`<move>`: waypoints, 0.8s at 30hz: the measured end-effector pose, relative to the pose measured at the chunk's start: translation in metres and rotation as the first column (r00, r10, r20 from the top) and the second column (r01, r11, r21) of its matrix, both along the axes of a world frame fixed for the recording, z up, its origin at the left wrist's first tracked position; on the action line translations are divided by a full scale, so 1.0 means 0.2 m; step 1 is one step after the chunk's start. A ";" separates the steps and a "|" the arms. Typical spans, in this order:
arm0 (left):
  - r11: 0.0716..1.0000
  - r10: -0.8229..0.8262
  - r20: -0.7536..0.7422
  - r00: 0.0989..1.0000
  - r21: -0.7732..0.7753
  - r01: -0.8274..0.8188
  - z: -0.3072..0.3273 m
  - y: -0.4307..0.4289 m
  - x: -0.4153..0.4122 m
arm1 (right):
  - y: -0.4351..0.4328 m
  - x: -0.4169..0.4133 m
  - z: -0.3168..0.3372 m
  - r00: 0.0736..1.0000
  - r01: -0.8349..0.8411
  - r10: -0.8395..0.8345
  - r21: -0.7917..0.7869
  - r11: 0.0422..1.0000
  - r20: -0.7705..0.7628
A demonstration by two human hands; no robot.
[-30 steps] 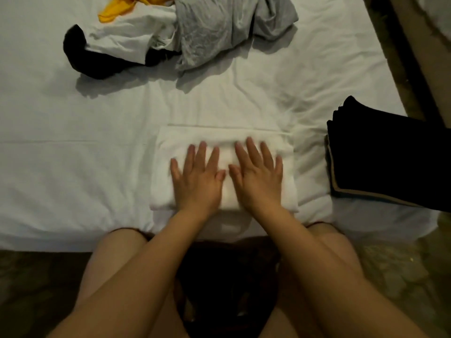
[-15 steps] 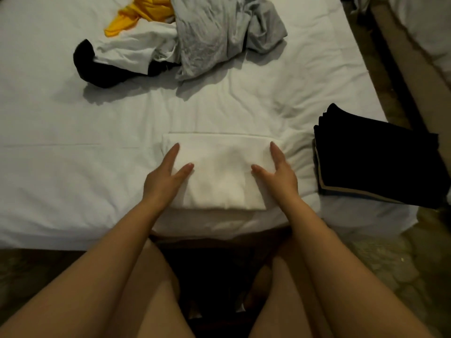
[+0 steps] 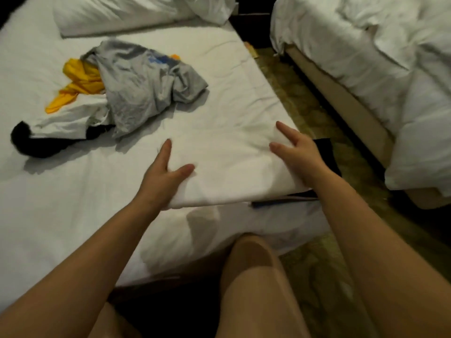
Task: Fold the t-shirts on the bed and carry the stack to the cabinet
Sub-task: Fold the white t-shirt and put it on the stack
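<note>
White folded t-shirt point(image 3: 231, 172), a soft flat rectangle, is pinched at its sides by left hand point(image 3: 166, 178) and right hand point(image 3: 301, 153).

Plain white, no pattern, on the folded t-shirt point(image 3: 231, 172); same white on the bed sheet point(image 3: 73, 203) under it. Beyond the folded t-shirt to the left, light grey t-shirt point(image 3: 146, 93) with a small blue print point(image 3: 157, 59), bright yellow garment point(image 3: 80, 81), and white garment point(image 3: 68, 120) with a black part point(image 3: 24, 140). Far beyond the folded t-shirt, white pillow point(image 3: 122, 13). Under its right edge, black folded stack point(image 3: 328, 152). Right of the folded t-shirt, floor point(image 3: 292, 93) in dull olive-brown with a faint mottled pattern, then second bed point(image 3: 366, 57) in white with a beige base point(image 3: 341, 103).
</note>
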State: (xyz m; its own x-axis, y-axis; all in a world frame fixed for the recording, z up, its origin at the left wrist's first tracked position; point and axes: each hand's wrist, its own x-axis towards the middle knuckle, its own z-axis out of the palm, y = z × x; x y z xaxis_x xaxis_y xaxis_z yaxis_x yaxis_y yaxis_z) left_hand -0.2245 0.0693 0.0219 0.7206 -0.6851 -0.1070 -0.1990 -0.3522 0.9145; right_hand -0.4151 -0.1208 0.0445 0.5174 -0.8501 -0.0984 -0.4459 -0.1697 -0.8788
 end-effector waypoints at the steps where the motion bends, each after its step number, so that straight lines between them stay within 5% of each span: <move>1: 0.999 -0.045 -0.015 0.999 -0.018 0.045 0.01 -0.09 -0.06 | -0.07 -0.08 0.04 1.000 0.031 -0.031 -0.005 1.000 0.002; 9: 0.977 -0.199 -0.121 0.972 -0.100 0.188 -0.02 -0.66 -0.38 | -0.54 -0.49 0.04 0.986 0.163 -0.165 0.065 0.984 0.030; 17: 0.973 -0.140 -0.126 0.982 0.167 0.160 -0.25 -0.68 -0.44 | -0.60 -0.50 -0.32 0.989 0.150 -0.145 0.290 0.945 -0.040; 20: 0.947 -0.147 0.037 0.988 0.293 0.130 -0.23 -0.69 -0.46 | -0.59 -0.48 -0.40 0.984 0.169 -0.152 0.231 0.958 -0.089; 22: 0.898 -0.204 0.311 0.928 0.436 0.052 -0.18 -0.72 -0.52 | -0.59 -0.44 -0.41 0.912 0.100 -0.121 -0.073 0.992 -0.392; 24: 0.922 -0.235 0.611 0.756 0.387 -0.026 -0.16 -0.79 -0.60 | -0.54 -0.36 -0.39 0.779 -0.039 -0.200 -0.365 0.930 -0.594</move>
